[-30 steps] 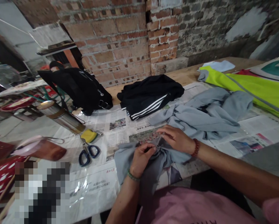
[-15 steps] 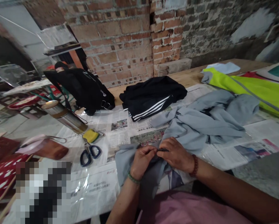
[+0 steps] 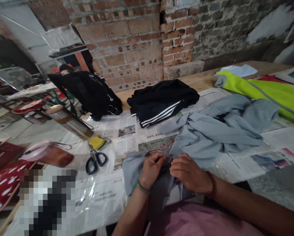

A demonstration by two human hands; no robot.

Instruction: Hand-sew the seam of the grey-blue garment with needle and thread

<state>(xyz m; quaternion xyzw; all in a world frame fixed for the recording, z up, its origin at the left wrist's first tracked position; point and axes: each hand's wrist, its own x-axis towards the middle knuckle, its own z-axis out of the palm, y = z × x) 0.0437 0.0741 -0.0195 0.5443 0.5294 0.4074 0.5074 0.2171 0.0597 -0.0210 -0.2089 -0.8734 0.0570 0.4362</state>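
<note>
A grey garment [image 3: 218, 134] lies crumpled across the table, and part of it hangs down over the near edge by my lap. My left hand [image 3: 152, 167], wearing a green bead bracelet, pinches a fold of this cloth between thumb and fingers. Just to its right is my right hand [image 3: 190, 174], with a reddish bracelet and curled fingers. Its fingertips are pressed together beside the cloth; whatever they hold is too small to make out. Dark-handled scissors [image 3: 96, 163] rest to the left, their blades partly under a small yellow object [image 3: 97, 142].
Newspaper under clear plastic [image 3: 101, 193] covers the table. Farther back are a metal flask [image 3: 72, 123], a black bag [image 3: 98, 93], black clothing with white stripes [image 3: 159, 101] and a fluorescent yellow garment [image 3: 267, 93]. A pink-topped brown container [image 3: 53, 155] lies at the left.
My right hand has drawn slightly right and down, opening a small gap from the left hand. The left hand keeps its pinch on the cloth. The view has shifted slightly.
</note>
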